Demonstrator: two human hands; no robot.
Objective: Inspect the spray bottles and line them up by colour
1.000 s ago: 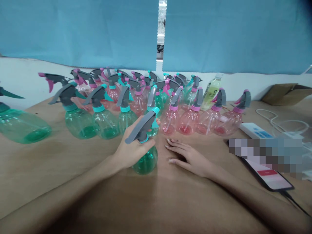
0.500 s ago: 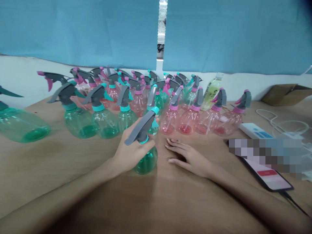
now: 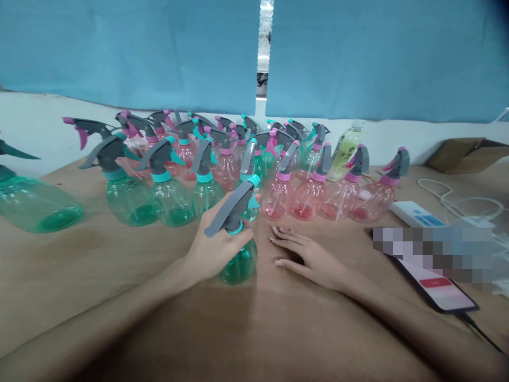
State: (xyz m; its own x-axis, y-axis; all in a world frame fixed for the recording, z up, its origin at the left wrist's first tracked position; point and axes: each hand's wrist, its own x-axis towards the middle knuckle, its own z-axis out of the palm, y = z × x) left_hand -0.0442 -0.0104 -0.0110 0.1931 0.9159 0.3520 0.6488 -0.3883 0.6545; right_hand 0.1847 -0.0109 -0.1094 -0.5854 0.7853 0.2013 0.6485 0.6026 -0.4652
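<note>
My left hand (image 3: 214,244) is wrapped round the neck of a green spray bottle (image 3: 240,262) with a grey and teal head, which stands upright on the wooden table (image 3: 167,329). To its right, my right hand (image 3: 308,257) lies on the tabletop with its fingers spread and nothing in them. Just behind my hands is a front row of bottles: green ones with teal collars (image 3: 173,201) on the left, pink ones with pink collars (image 3: 308,199) on the right. Several more spray bottles (image 3: 226,164) crowd behind them.
A green bottle (image 3: 40,204) stands apart at the far left. On the right are a phone (image 3: 445,292) with a cable, a white power strip (image 3: 417,214), white cords and a brown cardboard piece (image 3: 465,154). A labelled drink bottle (image 3: 345,151) stands at the back.
</note>
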